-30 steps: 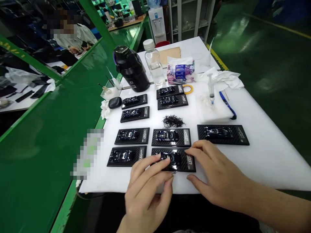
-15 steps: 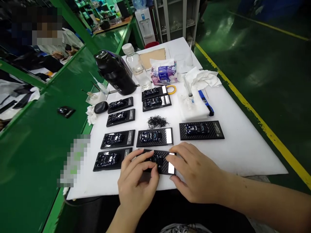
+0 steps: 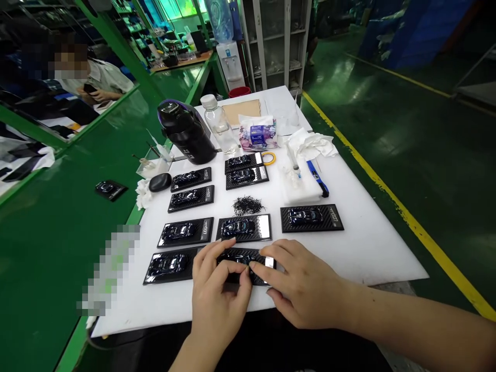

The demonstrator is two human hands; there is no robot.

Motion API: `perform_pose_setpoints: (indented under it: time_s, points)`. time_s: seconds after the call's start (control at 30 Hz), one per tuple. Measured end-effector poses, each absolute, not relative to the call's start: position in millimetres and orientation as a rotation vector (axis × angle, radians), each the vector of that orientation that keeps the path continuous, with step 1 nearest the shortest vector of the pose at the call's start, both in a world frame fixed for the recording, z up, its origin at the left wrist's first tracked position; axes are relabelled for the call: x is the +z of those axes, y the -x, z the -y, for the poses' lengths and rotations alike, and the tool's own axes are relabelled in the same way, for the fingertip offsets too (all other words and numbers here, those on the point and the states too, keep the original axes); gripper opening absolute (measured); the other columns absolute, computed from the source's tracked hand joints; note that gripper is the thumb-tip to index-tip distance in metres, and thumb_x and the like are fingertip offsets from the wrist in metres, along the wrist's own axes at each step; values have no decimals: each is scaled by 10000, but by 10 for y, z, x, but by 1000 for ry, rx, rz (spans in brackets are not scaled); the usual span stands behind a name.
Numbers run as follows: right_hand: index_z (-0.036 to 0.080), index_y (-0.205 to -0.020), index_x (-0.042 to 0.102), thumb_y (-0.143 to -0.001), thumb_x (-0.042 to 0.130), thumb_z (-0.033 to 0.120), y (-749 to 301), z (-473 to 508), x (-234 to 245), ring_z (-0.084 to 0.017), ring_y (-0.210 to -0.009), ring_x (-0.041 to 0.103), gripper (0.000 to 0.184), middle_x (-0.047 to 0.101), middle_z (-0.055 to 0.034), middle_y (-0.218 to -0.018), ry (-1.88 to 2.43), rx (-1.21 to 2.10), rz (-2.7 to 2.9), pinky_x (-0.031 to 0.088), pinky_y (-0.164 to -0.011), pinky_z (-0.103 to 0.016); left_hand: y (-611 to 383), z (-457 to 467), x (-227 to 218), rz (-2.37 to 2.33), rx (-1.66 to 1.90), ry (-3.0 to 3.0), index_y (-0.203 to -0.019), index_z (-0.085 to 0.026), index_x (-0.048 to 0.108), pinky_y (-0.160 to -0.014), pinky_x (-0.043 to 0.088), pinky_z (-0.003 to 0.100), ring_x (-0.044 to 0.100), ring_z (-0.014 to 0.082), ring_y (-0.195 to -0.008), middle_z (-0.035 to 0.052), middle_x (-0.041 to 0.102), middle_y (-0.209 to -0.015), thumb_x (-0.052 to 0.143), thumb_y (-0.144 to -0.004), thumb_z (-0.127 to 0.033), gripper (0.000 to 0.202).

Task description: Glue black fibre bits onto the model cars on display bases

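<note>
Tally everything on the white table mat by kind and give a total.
Black carbon-pattern plaques with model cars, first at: 8, one under both hands (left hand, right hand)
Black insulated jug: 1
Clear plastic bottle: 1
Tissue pack: 1
Yellow tape ring: 1
Syringe: 1
Pile of thin black pieces: 1
Total: 14

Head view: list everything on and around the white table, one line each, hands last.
car plaques: nine, black, eight in rows on the white table, one on the green bench at left
white table: one, white, centre
jug: one, black, back left
water bottle: one, clear, beside the jug
tissue pack: one, purple, back centre
tape roll: one, yellow, behind the plaques
syringe: one, clear, right
pile of bits: one, black, mid-table
left hand: on the nearest plaque
right hand: on the same plaque
</note>
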State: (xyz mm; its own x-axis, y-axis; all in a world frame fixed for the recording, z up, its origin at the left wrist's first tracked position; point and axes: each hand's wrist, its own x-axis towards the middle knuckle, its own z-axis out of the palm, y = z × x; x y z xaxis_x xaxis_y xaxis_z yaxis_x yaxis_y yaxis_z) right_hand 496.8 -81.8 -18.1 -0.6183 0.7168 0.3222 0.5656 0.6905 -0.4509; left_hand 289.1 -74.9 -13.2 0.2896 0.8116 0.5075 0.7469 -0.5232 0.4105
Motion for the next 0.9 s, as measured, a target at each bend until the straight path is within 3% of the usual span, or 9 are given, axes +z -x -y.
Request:
perform_pose_setpoints:
  time_s: [0.47,0.9]
  points:
    - [130,-1353,574,-834,544,144,-4887,899,-300,-277,-1108,475,519,542,-138,-1229,964,145,2441,469,-958,-476,-2984,912,-129,-1740,1057,-1928,-955,-221,522,-1091,385,525,432,261,-1316,108,483,-1351,564,-844,-119,157]
    - [144,-1331,577,-832,531,160,-4873,874,-250,-265,-1043,467,501,522,-143,-1189,1008,220,2432,466,-893,-460,-2939,816,-176,-1741,1030,-1888,-1116,-232,513,-1130,355,560,443,264,-1325,98,464,-1391,585,-869,-214,258]
